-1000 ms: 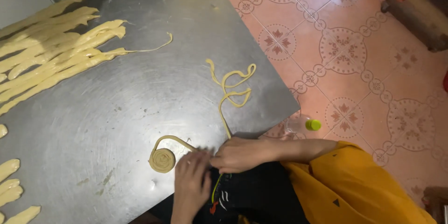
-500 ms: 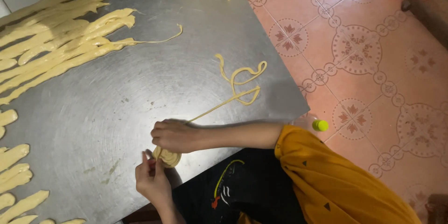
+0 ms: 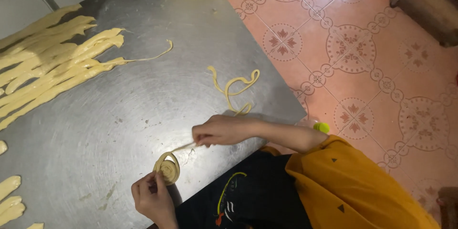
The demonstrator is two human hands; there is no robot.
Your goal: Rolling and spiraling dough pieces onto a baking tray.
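Left hand [image 3: 151,199] at the near table edge, fingertips pinching the dough coil [image 3: 167,168] on the steel table [image 3: 119,114]. Right hand [image 3: 222,130] just beyond grips the dough strand [image 3: 234,88] running into the coil. Farther left: pile of dough strips [image 3: 52,67].

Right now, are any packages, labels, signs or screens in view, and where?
No packages, labels, signs or screens in view.
Nearest thing: a curved yellow and red printed mark on the black apron at the bottom centre.
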